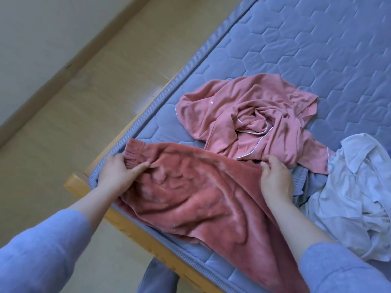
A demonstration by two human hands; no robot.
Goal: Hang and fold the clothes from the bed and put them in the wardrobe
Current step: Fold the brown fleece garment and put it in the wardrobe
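**Rust fleece trousers held flat at the bed's corner**

Rust fleece trousers [201,187] lie across the near corner of the bed [317,49], their lower part trailing over the wooden frame [73,185] toward the person. The left grip [118,174] is clenched on the ribbed waistband, thumb on top. Behind the trousers sits a crumpled pink top [232,111]. The right grip [275,180] is curled on the trousers' far edge, just where top, fleece and a blue garment [301,178] meet. A white shirt [355,197] is heaped at the far right.

Risks, as I judge them: the overhanging fleece could drag the trousers onto the floor [84,102] if the waistband is let go. The right grip could also catch the top or the blue garment and pull it into the fold.

The trouser legs are cut off at the bottom edge. The right fingertips are tucked under, so I cannot tell whether they hold fleece alone. The blue garment is mostly buried. No wardrobe or hanger is in view.
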